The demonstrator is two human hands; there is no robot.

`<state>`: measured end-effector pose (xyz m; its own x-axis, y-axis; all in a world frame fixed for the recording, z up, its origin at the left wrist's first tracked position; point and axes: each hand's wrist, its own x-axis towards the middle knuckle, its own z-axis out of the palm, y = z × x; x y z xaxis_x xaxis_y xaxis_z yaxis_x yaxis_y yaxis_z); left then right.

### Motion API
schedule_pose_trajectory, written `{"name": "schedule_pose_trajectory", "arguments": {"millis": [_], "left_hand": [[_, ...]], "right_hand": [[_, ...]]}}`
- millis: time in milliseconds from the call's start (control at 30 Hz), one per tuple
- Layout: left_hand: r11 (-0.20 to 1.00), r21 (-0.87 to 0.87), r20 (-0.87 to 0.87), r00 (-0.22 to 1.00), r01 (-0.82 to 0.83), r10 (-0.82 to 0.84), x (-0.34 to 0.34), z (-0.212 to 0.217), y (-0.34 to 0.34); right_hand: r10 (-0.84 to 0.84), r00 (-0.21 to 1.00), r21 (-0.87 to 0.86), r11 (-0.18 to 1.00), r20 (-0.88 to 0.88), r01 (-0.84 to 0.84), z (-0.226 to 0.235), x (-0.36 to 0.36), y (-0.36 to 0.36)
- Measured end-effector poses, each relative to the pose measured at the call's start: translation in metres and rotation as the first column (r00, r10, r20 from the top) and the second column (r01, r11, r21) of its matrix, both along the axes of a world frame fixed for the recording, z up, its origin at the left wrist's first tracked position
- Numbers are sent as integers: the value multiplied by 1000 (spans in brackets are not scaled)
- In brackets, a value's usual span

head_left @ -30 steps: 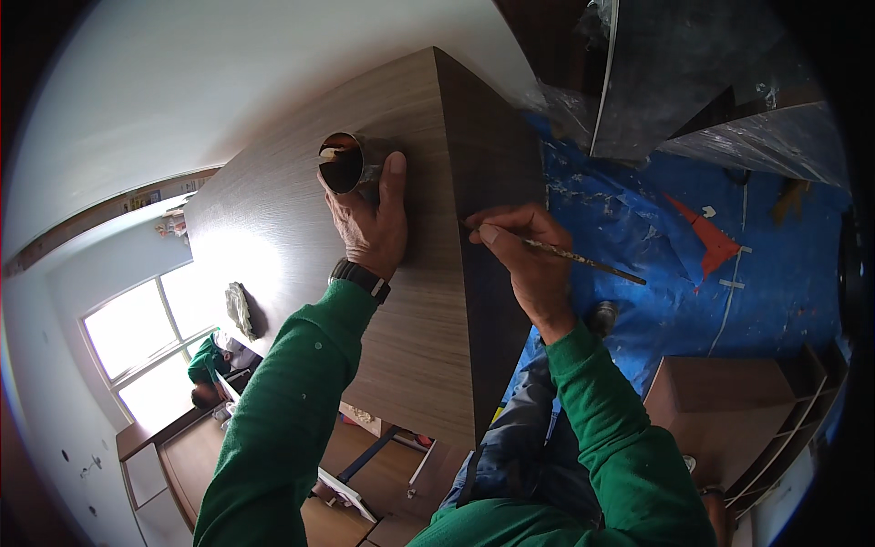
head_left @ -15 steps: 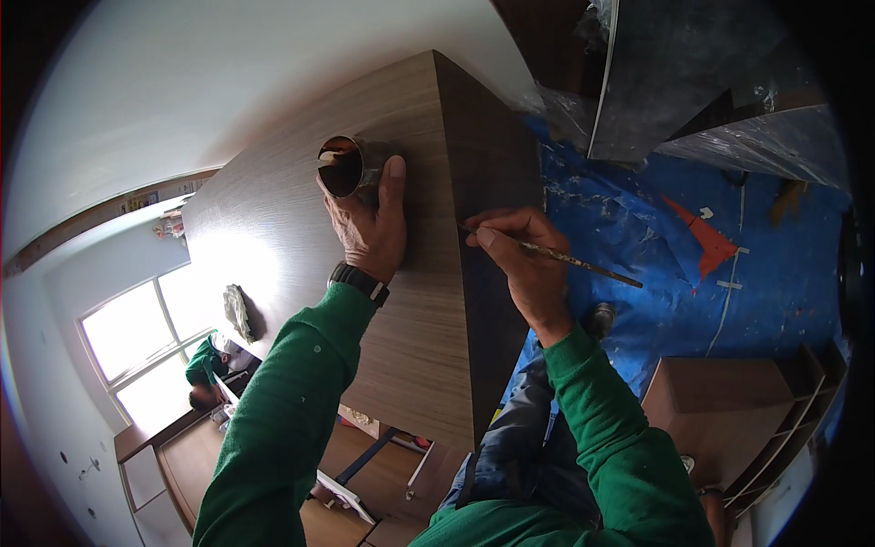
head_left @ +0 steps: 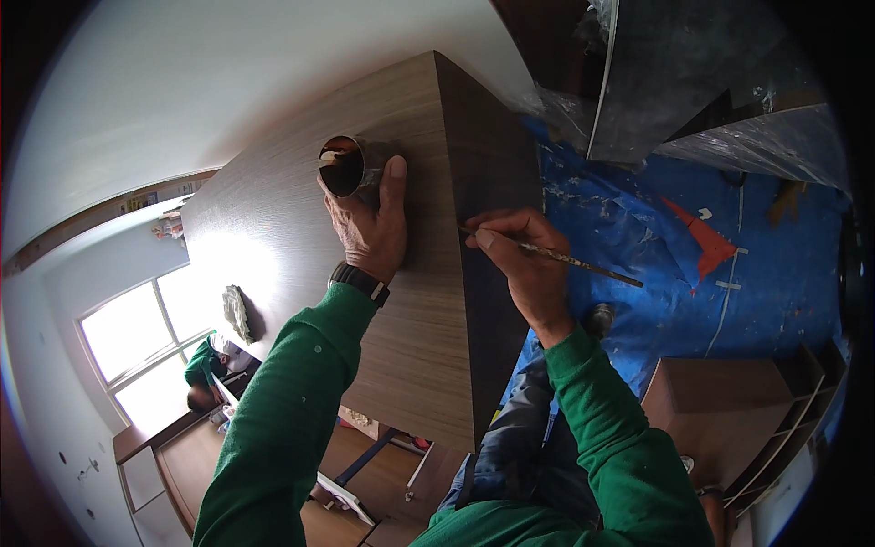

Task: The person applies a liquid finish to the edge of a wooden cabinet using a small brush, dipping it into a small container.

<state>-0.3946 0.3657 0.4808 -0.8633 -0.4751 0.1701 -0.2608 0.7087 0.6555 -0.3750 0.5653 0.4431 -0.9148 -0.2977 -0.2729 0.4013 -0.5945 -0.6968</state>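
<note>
My left hand [head_left: 369, 228] is wrapped round a small round can [head_left: 375, 157] with dark brown contents, resting on the wood-grain top of a cabinet [head_left: 415, 356]. A pale patch shows inside the can's mouth. Pinched between the fingers of my right hand [head_left: 529, 264] is a thin paintbrush [head_left: 597, 268], its handle spotted with paint and pointing back to the right. Its front end meets the long edge where the top turns down to the dark side panel [head_left: 494, 146]; my fingertips hide the bristles.
A crumpled grey-green cloth [head_left: 235, 312] lies at the cabinet's left end. Beyond it a person in green [head_left: 202, 365] bends near a window [head_left: 137, 333]. Blue sheeting [head_left: 629, 232] covers the floor at right, with a red scrap [head_left: 709, 244] and a low brown cabinet [head_left: 715, 401].
</note>
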Motion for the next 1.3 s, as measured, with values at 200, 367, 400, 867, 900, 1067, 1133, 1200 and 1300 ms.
{"name": "schedule_pose_trajectory", "arguments": {"millis": [200, 367, 400, 867, 900, 1067, 1133, 1200, 1300], "left_hand": [[1000, 3, 16, 1000, 1, -1, 0, 0, 0], [1000, 6, 10, 1000, 16, -16, 0, 2, 0], [1000, 11, 2, 1000, 23, -23, 0, 2, 0], [1000, 15, 26, 1000, -3, 3, 0, 1, 0], [1000, 8, 26, 1000, -2, 2, 0, 1, 0], [1000, -1, 18, 1000, 3, -3, 1, 1, 0], [1000, 6, -1, 1000, 14, -14, 0, 1, 0], [1000, 12, 9, 1000, 13, -14, 0, 2, 1], [1000, -3, 31, 1000, -1, 1, 0, 2, 1]], "right_hand": [[11, 1000, 10, 1000, 3, -11, 0, 3, 2], [21, 1000, -2, 1000, -3, -21, 0, 4, 4], [19, 1000, -11, 1000, 0, -19, 0, 4, 4], [34, 999, 22, 999, 6, -34, -1, 2, 2], [35, 999, 25, 999, 6, -36, 0, 2, 1], [12, 1000, 7, 1000, 11, -12, 1, 3, 1], [14, 1000, 5, 1000, 9, -14, 1, 3, 2], [13, 1000, 2, 1000, 6, -13, 1, 4, 2], [7, 1000, 19, 1000, 21, -8, 2, 4, 2]]}}
